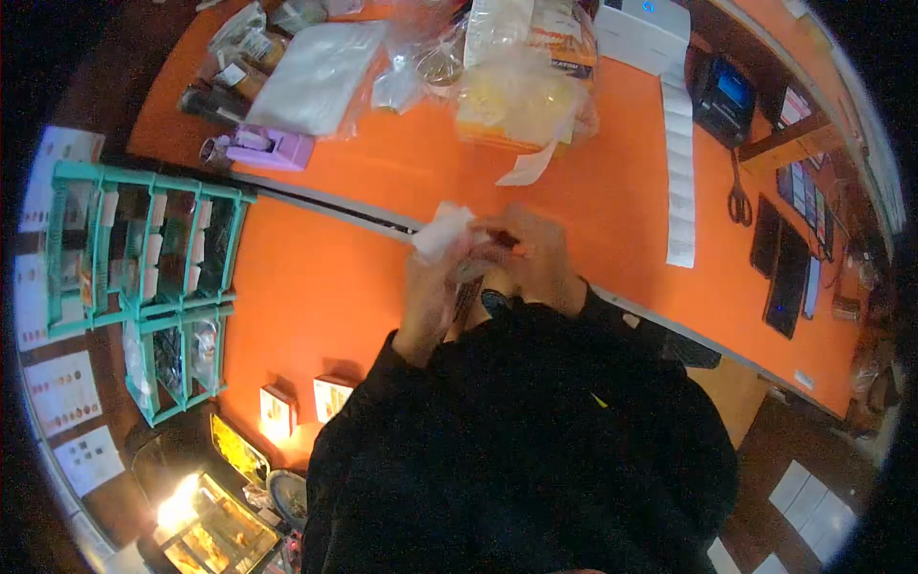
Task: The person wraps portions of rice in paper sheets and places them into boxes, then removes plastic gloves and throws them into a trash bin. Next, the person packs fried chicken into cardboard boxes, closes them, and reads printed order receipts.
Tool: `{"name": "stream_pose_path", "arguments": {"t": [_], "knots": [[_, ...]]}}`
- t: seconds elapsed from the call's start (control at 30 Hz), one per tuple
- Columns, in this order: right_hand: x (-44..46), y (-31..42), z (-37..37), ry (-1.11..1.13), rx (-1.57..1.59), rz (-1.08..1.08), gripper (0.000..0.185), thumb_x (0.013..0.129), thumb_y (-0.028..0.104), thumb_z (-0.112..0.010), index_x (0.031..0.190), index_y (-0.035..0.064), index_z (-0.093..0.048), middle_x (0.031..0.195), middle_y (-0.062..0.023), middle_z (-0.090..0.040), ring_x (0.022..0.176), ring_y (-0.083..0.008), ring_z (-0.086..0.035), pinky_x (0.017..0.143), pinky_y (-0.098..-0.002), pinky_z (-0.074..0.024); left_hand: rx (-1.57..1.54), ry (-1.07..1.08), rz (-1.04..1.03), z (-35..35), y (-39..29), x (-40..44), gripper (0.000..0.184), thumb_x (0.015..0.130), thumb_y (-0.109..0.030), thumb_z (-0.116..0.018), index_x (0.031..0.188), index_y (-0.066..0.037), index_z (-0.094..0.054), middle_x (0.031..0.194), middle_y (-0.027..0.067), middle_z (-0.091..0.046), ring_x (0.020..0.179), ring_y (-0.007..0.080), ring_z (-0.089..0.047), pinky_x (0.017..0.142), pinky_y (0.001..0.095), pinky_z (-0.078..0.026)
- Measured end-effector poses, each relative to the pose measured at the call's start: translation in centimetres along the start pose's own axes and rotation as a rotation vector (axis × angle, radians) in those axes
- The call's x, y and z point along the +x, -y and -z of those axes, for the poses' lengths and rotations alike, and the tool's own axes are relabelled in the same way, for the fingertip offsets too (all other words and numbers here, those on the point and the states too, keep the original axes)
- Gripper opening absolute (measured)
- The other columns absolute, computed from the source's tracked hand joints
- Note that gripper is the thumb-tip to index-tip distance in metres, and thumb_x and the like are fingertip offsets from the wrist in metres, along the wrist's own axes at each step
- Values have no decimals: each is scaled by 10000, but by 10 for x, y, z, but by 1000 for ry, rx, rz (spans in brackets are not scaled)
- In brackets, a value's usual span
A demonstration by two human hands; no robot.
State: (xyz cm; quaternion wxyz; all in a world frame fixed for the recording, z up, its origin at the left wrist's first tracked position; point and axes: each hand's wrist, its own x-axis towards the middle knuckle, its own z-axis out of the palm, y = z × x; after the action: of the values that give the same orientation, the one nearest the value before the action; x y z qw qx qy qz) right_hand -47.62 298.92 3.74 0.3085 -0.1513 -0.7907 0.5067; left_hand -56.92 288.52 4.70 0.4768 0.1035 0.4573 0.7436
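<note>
My left hand (438, 285) and my right hand (540, 247) are close together in front of my chest, above the orange counter (382, 182). A white crumpled tissue or thin plastic piece (443, 232) sits at the fingers of my left hand, which look closed on it. My right hand is curled, its fingers bent toward the left. A small dark red thing (504, 239) shows between the hands; blur hides its kind and how it is held. A loose white paper strip (529, 167) lies just beyond my hands.
Beyond lie a plastic-wrapped package (521, 100), clear bags (320, 77) and a purple tape dispenser (273, 146). A printer (645, 33) trails a long paper strip (678, 172). Scissors (739, 199) and dark phones (786, 277) lie right. Green racks (148, 253) stand left, a lit food case (215, 536) lower left.
</note>
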Motion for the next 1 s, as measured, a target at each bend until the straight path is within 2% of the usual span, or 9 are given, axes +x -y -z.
{"name": "stream_pose_path", "arguments": {"t": [0.13,0.2,0.3,0.47,0.53,0.67,0.73,0.87,1.0], "knots": [[-1,-19,-7,-10,-15,75,192,667,159,-637,823,66,-574,679,-81,-517,603,-206,-550,533,-298,-442,-27,-56,-75,-2,5,6,259,777,-39,-517,1012,40,-441,920,99,-531,773,164,-549,659,252,-460],[1,-21,-8,1,93,-117,163,640,150,-656,750,68,-569,682,-76,-506,614,-210,-547,517,-310,-443,576,-174,-188,6,9,8,249,768,-50,-533,981,43,-446,861,102,-535,707,157,-548,630,242,-461],[7,-31,-9,-14,104,-93,160,619,145,-670,712,68,-564,682,-71,-497,618,-210,-536,500,-300,-439,443,-309,-179,6,16,19,362,651,4,-579,981,41,-437,797,94,-549,667,164,-555,606,276,-483],[13,-52,-10,-10,107,-14,169,613,138,-669,715,55,-562,680,-71,-489,601,-210,-522,491,-293,-433,286,-388,-27,-2,14,33,419,622,-8,-631,984,47,-428,806,109,-538,684,177,-551,595,278,-491],[20,-56,-8,6,18,23,163,605,97,-672,701,19,-566,707,-88,-518,615,-217,-532,512,-291,-429,227,-434,-229,-6,22,42,347,684,48,-591,987,55,-421,790,102,-533,700,157,-540,599,257,-469],[29,-75,-16,-24,29,43,159,584,86,-677,685,32,-566,706,-85,-521,614,-220,-538,497,-298,-430,365,-510,-294,2,30,62,304,683,51,-590,948,63,-441,767,105,-538,694,150,-539,603,264,-467],[31,-84,-17,29,-7,55,159,571,73,-679,683,43,-570,705,-80,-525,612,-207,-544,483,-282,-429,424,-515,-158,5,25,67,305,675,44,-602,936,66,-447,772,105,-541,690,151,-540,617,267,-463],[29,-101,-30,7,13,149,152,571,72,-675,679,51,-570,707,-79,-525,612,-200,-544,488,-272,-430,455,-388,-138,28,31,74,328,666,39,-605,948,64,-439,801,106,-537,689,156,-541,620,270,-465],[34,-100,-30,19,1,118,140,590,87,-673,689,61,-577,699,-71,-527,589,-197,-541,471,-277,-433,465,-506,-163,36,32,77,397,655,44,-597,1002,62,-407,832,115,-528,692,165,-539,626,276,-465]]}}
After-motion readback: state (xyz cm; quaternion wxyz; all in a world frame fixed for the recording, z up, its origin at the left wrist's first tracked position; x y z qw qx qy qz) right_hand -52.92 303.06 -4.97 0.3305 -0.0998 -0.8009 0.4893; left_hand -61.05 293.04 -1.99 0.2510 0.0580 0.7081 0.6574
